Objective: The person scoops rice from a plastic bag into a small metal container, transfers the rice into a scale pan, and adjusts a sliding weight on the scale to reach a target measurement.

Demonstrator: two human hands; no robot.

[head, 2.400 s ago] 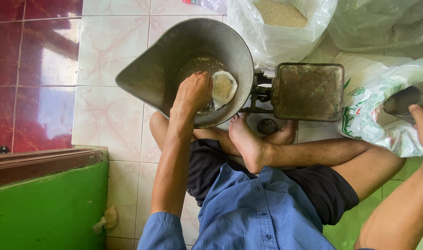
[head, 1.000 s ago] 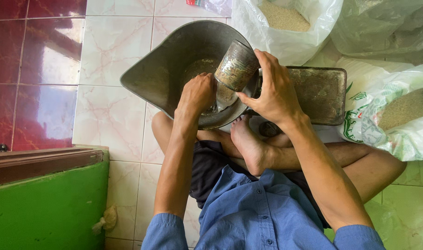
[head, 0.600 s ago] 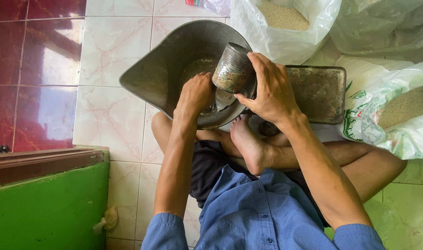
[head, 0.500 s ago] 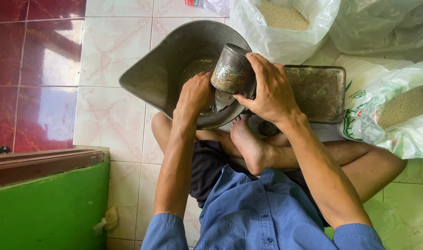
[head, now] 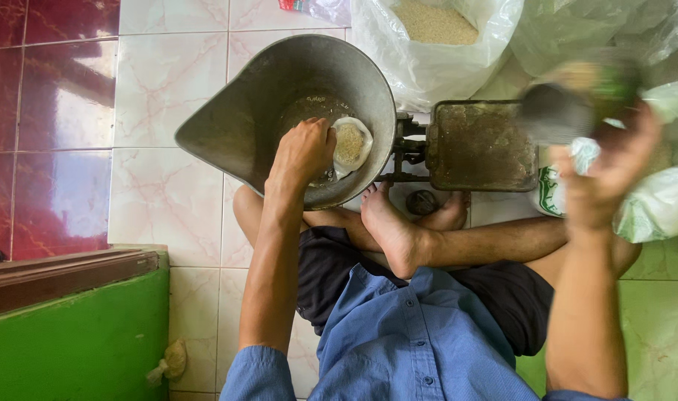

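Note:
My left hand (head: 303,151) holds open a small clear plastic bag (head: 351,143) partly filled with grain, resting inside a large grey metal scale pan (head: 235,126). My right hand (head: 610,167) is off to the right, blurred, gripping a metal scoop can (head: 558,111) above a sack. A rusty flat scale plate (head: 480,145) sits between the pan and my right hand. I sit cross-legged behind the scale, bare feet under it.
A white sack of grain (head: 432,33) stands open beyond the scale. More plastic sacks (head: 666,200) lie at the right. A green and brown wooden box (head: 72,327) is at lower left. The floor is tiled.
My right hand has swung the scoop can away from the small bag to the right, over the sacks. The bag now shows grain inside. My left hand has stayed on the bag.

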